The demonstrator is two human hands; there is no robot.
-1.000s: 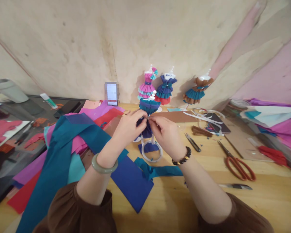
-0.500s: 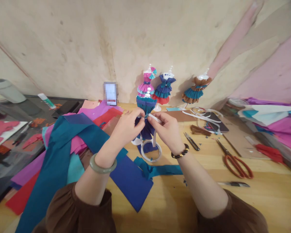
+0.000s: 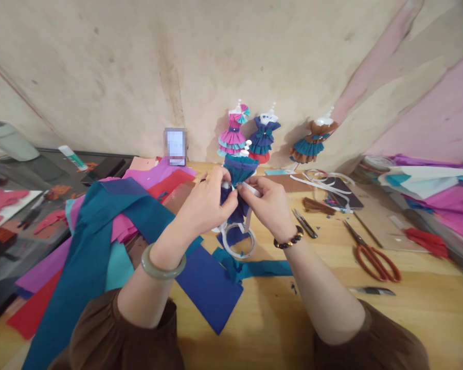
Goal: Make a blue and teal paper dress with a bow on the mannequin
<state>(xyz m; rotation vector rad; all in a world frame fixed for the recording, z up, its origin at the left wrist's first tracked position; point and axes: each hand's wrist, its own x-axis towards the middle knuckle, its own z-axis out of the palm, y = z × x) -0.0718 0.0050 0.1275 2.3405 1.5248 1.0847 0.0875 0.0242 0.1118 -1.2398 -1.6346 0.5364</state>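
In front of me a miniature dress form (image 3: 241,167) wears a teal and dark blue crepe-paper dress, tilted slightly to the right. My left hand (image 3: 212,195) is closed at its waist, thumb and fingers curled against the paper. With thumb and forefinger, my right hand (image 3: 265,198) pinches a narrow white tape (image 3: 253,190) at the same waist. Below, a white tape roll (image 3: 224,247) rests against the form's lower part, with a strip leading up from it. My fingers hide most of the waist.
Three dressed miniature forms (image 3: 263,134) stand by the wall. On the right lie thread snips (image 3: 305,224), orange-handled scissors (image 3: 374,257) and a craft knife (image 3: 374,291). Crepe-paper sheets (image 3: 88,246) spread across the left. A phone (image 3: 176,146) leans on the wall.
The dress form has tipped and shifted a little to the right. My left hand has moved right with its fingers further around the waist; my right hand still pinches the tape.
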